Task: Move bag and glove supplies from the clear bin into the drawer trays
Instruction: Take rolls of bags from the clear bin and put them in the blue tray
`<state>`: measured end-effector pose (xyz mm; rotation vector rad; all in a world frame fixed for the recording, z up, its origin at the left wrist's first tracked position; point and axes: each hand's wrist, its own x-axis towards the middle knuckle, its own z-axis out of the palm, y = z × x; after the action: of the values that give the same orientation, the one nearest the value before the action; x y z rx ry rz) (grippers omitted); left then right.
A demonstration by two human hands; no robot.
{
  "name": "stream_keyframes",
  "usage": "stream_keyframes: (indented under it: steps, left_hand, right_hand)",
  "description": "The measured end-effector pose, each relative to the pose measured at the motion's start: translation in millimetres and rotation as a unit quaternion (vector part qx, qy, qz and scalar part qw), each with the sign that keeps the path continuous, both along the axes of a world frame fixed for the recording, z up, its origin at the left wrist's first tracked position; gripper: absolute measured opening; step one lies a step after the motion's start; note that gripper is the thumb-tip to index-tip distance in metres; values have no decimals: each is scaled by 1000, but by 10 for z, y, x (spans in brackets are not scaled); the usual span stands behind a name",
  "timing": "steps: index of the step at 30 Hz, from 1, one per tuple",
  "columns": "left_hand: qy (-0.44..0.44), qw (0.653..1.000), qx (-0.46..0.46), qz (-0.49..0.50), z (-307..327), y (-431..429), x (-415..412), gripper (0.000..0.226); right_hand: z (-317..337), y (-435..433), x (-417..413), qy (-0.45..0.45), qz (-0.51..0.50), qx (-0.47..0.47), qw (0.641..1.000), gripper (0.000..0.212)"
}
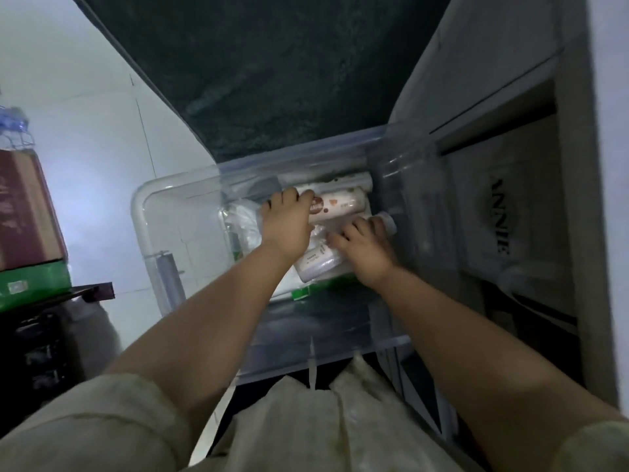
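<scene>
While both bare arms reach down from the head camera's view, the clear bin [143,212] sits on the pale floor below a dark green surface [265,80], its rounded rim showing at the left. Both hands are inside it, among the supplies packed at its right half.

The left hand [289,226] lies palm-down with its fingers curled over the end of a white roll with a red-brown label [340,204]; the fingertips press on the roll, though whether they grip it or merely rest there cannot be told. Just beyond lies a second pale roll [337,181] against the bin's far wall. Crumpled white plastic bags [243,223] sit to the left of that hand.

The right hand [364,250] is bent downward, fingers folded onto a pale roll [386,221] whose end sticks out past the knuckles. How firmly it holds is blurred. Between the two wrists lies a white pack with a lilac end [315,267], and a green-edged packet [301,291] peeks out beneath it.

At the right stands a grey cabinet [585,199] with an open drawer holding a white bag with dark lettering [500,216]. At the far left, stacked boxes [27,226] rest on a dark shelf.
</scene>
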<state>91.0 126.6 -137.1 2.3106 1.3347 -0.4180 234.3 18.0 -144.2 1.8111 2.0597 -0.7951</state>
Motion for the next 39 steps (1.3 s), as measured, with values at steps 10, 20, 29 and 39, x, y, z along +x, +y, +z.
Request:
stream_keyframes:
  steps: [10, 20, 29, 39]
  left_hand:
    - [-144, 980, 127, -44, 1990, -61, -311, 51]
    - [-288, 915, 135, -249, 3176, -816, -15, 55]
    - [-394, 801, 100, -440, 3855, -2792, 656, 52]
    - [-458, 688, -21, -563, 4161, -6082, 572, 51]
  right_hand:
    - [1707, -289, -431, -27, -127, 136, 982, 63]
    - [2920, -1476, -821, -138, -336, 292, 885, 54]
    - [3663, -3499, -1138, -249, -524, 346, 737, 50]
    - [4018, -6389, -2089, -341, -682, 304, 571, 63]
